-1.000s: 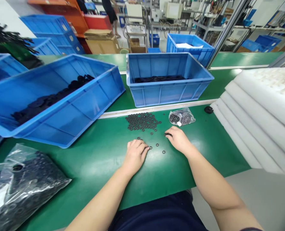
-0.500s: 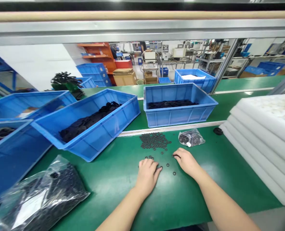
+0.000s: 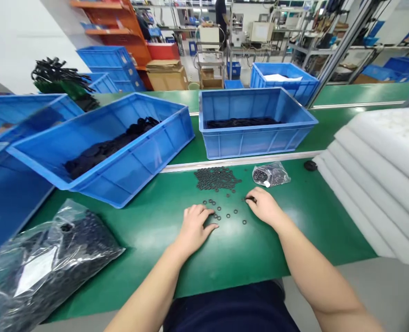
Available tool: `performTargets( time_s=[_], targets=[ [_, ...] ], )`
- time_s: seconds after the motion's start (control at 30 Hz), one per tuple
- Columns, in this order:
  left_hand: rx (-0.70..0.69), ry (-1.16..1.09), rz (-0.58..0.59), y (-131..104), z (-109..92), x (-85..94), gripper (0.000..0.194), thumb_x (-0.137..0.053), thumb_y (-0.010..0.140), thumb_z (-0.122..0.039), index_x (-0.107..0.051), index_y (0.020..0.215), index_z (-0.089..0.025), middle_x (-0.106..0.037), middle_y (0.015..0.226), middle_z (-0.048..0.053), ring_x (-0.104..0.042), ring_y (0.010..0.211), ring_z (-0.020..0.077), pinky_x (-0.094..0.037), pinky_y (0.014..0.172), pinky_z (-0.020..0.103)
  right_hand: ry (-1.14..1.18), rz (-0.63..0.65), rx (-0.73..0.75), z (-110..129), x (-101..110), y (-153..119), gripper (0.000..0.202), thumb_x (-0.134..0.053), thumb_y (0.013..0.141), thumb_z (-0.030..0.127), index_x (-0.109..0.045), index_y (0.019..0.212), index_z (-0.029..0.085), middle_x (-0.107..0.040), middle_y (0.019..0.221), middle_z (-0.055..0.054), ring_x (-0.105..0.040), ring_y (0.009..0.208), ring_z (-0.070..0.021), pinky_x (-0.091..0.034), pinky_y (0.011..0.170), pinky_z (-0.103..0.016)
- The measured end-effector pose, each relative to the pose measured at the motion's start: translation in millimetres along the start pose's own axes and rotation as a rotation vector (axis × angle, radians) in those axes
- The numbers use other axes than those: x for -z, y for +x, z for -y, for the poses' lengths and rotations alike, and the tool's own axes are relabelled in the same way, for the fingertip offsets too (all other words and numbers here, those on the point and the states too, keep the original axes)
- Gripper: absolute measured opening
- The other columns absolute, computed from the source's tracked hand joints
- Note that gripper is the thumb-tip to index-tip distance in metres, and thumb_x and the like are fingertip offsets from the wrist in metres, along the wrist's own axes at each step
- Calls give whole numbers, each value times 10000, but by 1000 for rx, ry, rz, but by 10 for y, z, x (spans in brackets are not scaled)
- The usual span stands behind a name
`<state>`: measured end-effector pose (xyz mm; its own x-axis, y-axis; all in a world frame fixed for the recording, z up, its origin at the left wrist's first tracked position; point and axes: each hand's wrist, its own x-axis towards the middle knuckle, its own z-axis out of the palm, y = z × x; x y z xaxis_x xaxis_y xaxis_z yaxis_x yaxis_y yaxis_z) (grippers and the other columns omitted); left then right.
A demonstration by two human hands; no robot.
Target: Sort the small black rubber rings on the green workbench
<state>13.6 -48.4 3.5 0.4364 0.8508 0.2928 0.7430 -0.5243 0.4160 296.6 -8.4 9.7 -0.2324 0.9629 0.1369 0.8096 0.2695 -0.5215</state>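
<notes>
My left hand (image 3: 194, 229) rests on the green tabletop with thumb and fingers apart, holding nothing. Several loose small black rings (image 3: 219, 218) lie just right of its fingertips. My right hand (image 3: 265, 206) is closed in a pinch at the right side of these rings. Something small and dark shows at its fingertips and looks like a black ring, partly hidden by the fingers. Beyond both hands, a dense patch of black rings (image 3: 215, 179) lies flat on the table. A clear plastic bag (image 3: 277, 174) with small rings inside lies behind my right hand.
Blue bins (image 3: 256, 142) with dark parts stand along the back and left. A large clear bag of black parts (image 3: 69, 263) lies at the front left. White foam sheets (image 3: 366, 184) are stacked at right. A black round piece (image 3: 310, 165) lies beside them.
My left hand has drawn back left, its fingers wider apart, uncovering several loose rings. The right hand stays pinched near the same spot. The view has tipped downward.
</notes>
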Motion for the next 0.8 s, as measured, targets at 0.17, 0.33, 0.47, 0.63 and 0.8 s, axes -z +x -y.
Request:
performTargets(
  time_s=[0.17,0.33,0.47,0.63,0.8],
  targets=[
    [62,3,-52,-27,-60,-31,156,-656,901,-326,-689,1001,-210,-673,948,75,-575,953,227,-391,827,390,7,-11,94,14,47,-101,118,-555,872,238,-669,852,216,-641,879,-66,-622,862,-221,-501,816,-353],
    [85,15,1,-8,-19,-96,253,-669,886,-427,-700,1000,-203,-668,969,79,-556,975,218,-367,830,385,54,-25,102,-320,-134,-42,218,-555,855,461,-690,847,291,-684,922,-109,-666,843,-262,-514,782,-418],
    [76,19,10,-6,-3,-163,269,-629,910,-446,-716,1022,-216,-642,977,83,-535,971,217,-360,830,384,59,34,87,-421,-211,2,215,-576,814,497,-711,838,331,-701,972,-109,-684,874,-279,-521,749,-440],
    [42,32,26,8,-72,-183,259,-562,956,-408,-695,973,-186,-633,960,97,-532,960,224,-362,827,394,23,29,73,-374,-196,-18,222,-560,826,523,-700,824,351,-693,978,-98,-687,879,-272,-536,731,-430],
    [21,34,24,1,-105,-174,270,-544,963,-396,-678,897,-171,-625,909,85,-534,945,219,-357,814,393,20,34,71,-379,-207,-4,230,-556,820,534,-697,821,351,-692,969,-101,-688,866,-277,-542,727,-434]
  ],
)
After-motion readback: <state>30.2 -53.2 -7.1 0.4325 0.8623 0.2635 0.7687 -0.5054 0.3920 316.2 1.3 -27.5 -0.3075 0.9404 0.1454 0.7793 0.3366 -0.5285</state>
